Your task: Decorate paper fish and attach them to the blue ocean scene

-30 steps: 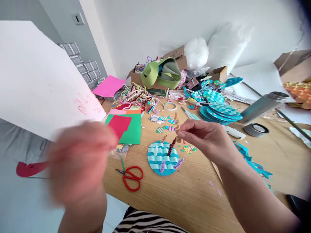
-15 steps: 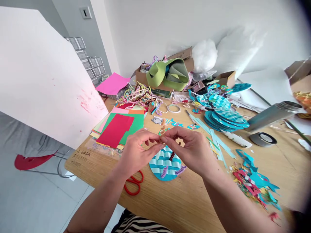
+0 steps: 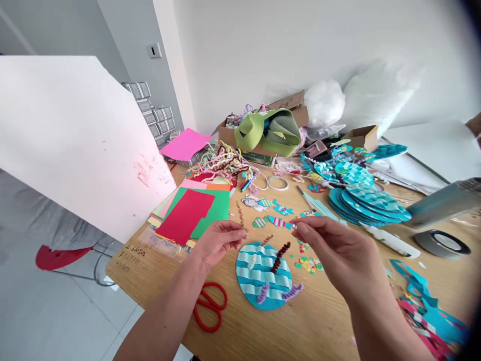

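Note:
My left hand (image 3: 221,241) pinches a coiled tan pipe cleaner (image 3: 241,216), which stands up from the fingertips. To the right, my right hand (image 3: 330,245) is closed in a pinch, thumb against forefinger; whatever it may hold is too small to make out. Below and between them lies a round blue paper disc (image 3: 245,290) woven with pale wavy strips. Coiled pipe cleaners stick up from it: a dark brown one (image 3: 281,256), a tan one (image 3: 267,239), a white one (image 3: 252,260) and two purple ones (image 3: 292,292).
Red-handled scissors (image 3: 211,307) lie left of the disc. Paper fish (image 3: 278,221) and small sequins (image 3: 308,264) sit beyond it. Coloured paper sheets (image 3: 186,215) are at left. A stack of woven discs (image 3: 368,205), glue bottle (image 3: 393,241), tape roll (image 3: 442,243) and metal flask (image 3: 443,203) are at right.
My hands have moved apart, my right one to the right, leaving the tan pipe cleaner in my left. It now looks longer and thinner. The view has tilted up, and the disc shows more fully.

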Motion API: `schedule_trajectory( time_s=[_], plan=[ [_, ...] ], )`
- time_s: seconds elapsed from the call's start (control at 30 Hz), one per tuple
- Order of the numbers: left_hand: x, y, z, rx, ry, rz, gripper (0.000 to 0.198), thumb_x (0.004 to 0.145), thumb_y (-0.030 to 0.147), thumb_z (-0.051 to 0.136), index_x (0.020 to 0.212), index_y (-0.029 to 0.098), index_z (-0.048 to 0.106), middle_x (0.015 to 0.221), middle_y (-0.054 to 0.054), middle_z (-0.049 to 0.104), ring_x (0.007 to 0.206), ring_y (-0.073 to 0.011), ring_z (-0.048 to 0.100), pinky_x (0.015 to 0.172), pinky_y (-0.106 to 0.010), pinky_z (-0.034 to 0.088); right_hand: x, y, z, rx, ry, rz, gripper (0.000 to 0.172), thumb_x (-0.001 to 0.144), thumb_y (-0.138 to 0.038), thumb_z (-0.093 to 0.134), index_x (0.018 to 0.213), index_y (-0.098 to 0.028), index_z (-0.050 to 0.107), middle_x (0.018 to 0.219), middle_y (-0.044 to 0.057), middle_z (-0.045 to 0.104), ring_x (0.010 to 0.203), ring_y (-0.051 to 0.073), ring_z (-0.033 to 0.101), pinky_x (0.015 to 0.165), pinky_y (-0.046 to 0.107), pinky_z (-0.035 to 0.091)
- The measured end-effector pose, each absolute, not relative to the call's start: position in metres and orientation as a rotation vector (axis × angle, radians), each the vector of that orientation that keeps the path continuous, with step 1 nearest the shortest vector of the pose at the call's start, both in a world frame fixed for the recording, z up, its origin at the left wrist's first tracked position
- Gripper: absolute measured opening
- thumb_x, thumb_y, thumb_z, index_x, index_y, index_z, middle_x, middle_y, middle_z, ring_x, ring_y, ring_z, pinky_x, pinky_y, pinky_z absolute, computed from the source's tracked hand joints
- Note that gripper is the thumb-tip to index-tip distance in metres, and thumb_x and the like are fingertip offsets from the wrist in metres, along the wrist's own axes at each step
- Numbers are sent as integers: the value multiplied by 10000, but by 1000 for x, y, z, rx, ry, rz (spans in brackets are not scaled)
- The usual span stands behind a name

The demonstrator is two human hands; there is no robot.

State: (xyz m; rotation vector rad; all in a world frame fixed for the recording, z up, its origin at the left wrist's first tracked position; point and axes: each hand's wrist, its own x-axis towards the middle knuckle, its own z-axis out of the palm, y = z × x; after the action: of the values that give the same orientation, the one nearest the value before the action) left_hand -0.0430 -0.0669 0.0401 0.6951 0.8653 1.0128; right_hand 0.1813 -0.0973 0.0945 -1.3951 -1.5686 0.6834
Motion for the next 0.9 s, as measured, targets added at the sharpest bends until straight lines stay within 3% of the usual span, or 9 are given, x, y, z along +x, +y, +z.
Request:
schedule_trajectory(
  time_s=[0.37,0.7,0.9],
  plan=[
    [-39,-64,16,789,955,1022,299,493,262,874,679,118,690,682,-25,660,579,-88,538,540,-219,393,212,-119,54,-1521,-1350,683,351,762,-523,630,871,-198,707,656,48,698,612,182,682,535,220,561],
    [-33,-64,-2,918,993,1062,338,534,298,843,688,126,595,710,-42,684,614,-124,582,609,-254,436,221,-133,-5,-1658,-1281,501,369,803,-504,579,951,-183,684,706,62,714,669,221,703,603,290,562],
    [-34,-61,-14,984,982,1075,552,560,283,832,1053,139,632,661,22,624,553,-96,541,564,-236,421,226,-138,-23,-1659,-1442,280,313,820,-461,557,920,-193,684,722,62,696,637,201,662,416,241,507]
  ],
)
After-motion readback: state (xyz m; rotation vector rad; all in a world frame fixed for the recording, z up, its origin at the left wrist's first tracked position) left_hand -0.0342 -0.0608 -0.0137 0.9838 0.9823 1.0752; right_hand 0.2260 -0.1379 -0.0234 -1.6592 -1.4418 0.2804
